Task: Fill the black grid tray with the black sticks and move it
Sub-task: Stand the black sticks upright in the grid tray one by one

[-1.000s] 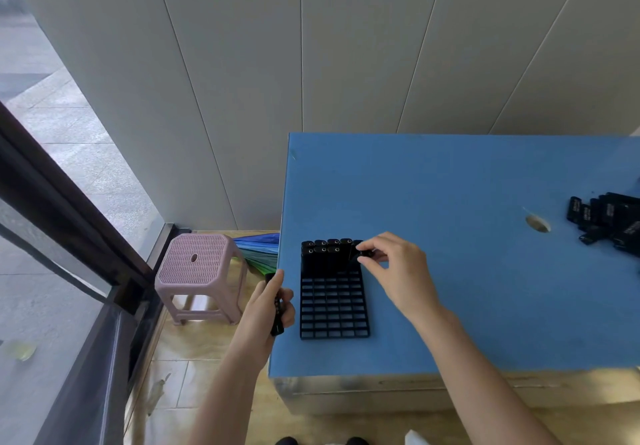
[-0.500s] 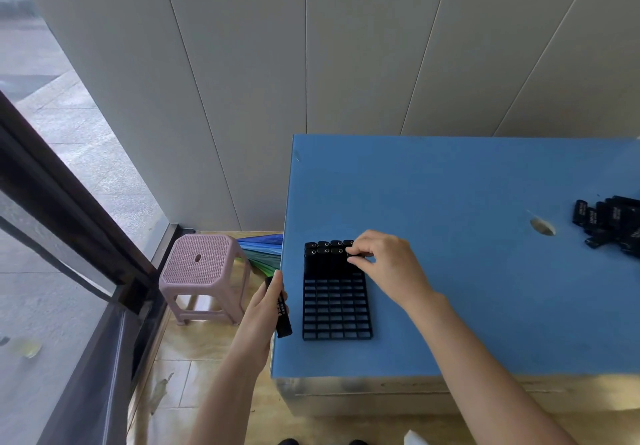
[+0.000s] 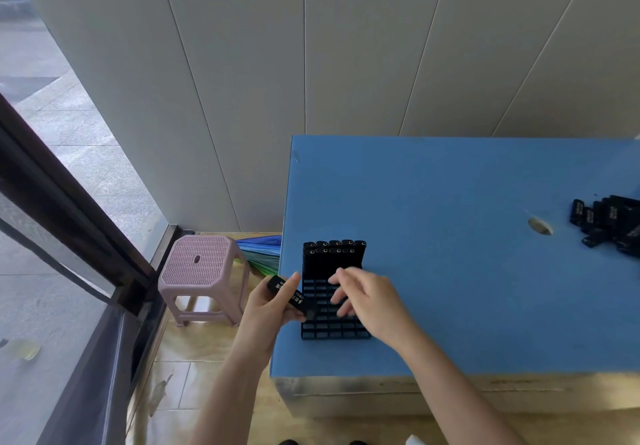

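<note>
Black stick [image 3: 292, 297] gripped by left hand [image 3: 268, 309] | right hand [image 3: 370, 302] held spread above black grid tray [image 3: 332, 332], empty | stick judged light, rigid, smooth; to be pinched mid-body.

Black grid tray [image 3: 332, 333]; black sticks [image 3: 613, 219] with pale lettering, perhaps white; blue table [image 3: 450, 271] — pink lattice-patterned stool [image 3: 214, 266].

Illegible white print on black stick [image 3: 300, 301]

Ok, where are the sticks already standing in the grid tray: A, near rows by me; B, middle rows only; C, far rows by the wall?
C: the black sticks stand in the far rows of the black grid tray; its near cells are empty.
</note>
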`<state>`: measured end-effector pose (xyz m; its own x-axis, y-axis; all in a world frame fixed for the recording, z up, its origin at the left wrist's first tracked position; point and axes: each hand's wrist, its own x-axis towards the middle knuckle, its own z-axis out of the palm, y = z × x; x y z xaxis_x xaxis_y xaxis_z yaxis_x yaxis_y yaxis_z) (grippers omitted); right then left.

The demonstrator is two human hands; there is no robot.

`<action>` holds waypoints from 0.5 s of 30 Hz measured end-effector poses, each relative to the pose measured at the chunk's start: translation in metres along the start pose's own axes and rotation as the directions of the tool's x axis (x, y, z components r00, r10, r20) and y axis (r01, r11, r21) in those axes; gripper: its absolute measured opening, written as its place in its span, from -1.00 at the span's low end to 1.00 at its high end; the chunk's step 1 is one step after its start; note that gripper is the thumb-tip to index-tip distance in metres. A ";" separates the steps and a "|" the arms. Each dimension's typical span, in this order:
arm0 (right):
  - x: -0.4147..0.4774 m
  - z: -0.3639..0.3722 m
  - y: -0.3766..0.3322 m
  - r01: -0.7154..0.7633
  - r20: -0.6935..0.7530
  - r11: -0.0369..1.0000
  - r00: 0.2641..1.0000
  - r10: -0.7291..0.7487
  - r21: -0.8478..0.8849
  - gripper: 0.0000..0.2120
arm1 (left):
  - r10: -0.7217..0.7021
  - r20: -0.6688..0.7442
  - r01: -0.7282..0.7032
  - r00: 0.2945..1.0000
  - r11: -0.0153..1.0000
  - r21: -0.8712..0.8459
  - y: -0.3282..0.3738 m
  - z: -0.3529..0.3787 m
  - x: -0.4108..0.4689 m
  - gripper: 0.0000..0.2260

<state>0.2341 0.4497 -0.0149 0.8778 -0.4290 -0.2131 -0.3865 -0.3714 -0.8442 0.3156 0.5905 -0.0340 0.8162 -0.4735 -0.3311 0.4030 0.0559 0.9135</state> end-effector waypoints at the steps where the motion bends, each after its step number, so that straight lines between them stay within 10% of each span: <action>1: -0.004 0.004 -0.002 -0.091 0.072 0.993 0.994 0.086 0.076 -0.67 | 0.024 0.002 -0.024 1.000 1.000 -0.002 0.000 0.001 0.000 -0.86; 6: -0.014 0.012 -0.011 -0.280 0.248 0.931 0.943 0.222 0.234 -0.74 | 0.149 0.035 -0.151 0.988 0.985 0.086 -0.004 0.007 0.001 -0.86; 15: -0.007 0.000 0.008 -0.176 0.068 0.944 0.984 0.164 0.279 -0.91 | 0.273 0.114 -0.296 0.955 0.876 0.380 -0.011 0.007 0.003 -0.80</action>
<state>0.2248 0.4503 -0.0200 0.8199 -0.4271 -0.3811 -0.4404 -0.0452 -0.8967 0.3105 0.5821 -0.0435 0.8427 -0.5370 -0.0397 -0.0457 -0.1448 0.9884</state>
